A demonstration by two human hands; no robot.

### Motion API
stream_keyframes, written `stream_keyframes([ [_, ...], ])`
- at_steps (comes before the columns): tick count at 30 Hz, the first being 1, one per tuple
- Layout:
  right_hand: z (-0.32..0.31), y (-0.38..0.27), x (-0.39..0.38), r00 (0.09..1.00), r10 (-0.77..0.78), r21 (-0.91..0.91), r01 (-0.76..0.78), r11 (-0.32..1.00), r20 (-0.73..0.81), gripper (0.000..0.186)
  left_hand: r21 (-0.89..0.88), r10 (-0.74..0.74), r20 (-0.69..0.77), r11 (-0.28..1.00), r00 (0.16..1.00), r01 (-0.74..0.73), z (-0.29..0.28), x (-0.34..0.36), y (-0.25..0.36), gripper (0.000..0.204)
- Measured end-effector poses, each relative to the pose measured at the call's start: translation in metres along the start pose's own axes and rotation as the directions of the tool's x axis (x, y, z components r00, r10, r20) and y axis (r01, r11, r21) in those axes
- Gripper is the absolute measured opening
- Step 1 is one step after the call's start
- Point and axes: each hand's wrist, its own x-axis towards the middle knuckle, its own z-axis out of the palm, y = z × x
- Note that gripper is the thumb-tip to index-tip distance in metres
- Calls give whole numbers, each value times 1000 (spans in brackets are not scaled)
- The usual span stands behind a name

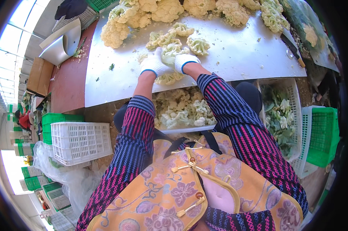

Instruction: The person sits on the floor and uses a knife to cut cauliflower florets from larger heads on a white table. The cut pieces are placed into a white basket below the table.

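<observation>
Both of my hands wear white knit gloves with blue cuffs and meet over the white table sheet [124, 77]. Between them is a pale cauliflower piece [171, 51]. My left hand [156, 64] grips its left side, while my right hand [185, 61] closes on its right; the fingertips are partly hidden. Several cut florets [164, 38] lie just beyond my hands, one floret [198, 46] sitting apart to the right. Another piece [169, 78] rests beneath my hands by the near table edge. Large cauliflower heads [167, 10] are heaped along the far side.
Below the table edge, a crate [187, 129] holds many florets. A white crate [297, 127] of leaves and trimmings stands at right, near a green crate [323, 134]. A knife [293, 52] lies on the table's right side. White crates [81, 140] stand at left.
</observation>
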Motion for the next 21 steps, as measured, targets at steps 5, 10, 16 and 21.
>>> stream_keyframes([
  [5, 37, 42, 17, 951, -251, 504, 130, 854, 181, 22, -19, 93, -42, 995, 995, -93, 7, 13, 4, 82],
  [10, 38, -6, -49, 996, 87, 538, -59, 841, -27, 26, -252, 42, -113, 965, 993, -69, 41, 29, -37, 63],
  [16, 34, -15, -39, 975, 212, 511, -149, 847, -67, 42, -316, 73, -211, 939, 975, -139, 42, 28, -37, 53],
  [21, 43, -29, -30, 975, 204, 510, -132, 850, -87, 37, -374, -30, -277, 924, 960, -79, 52, 22, -39, 50],
])
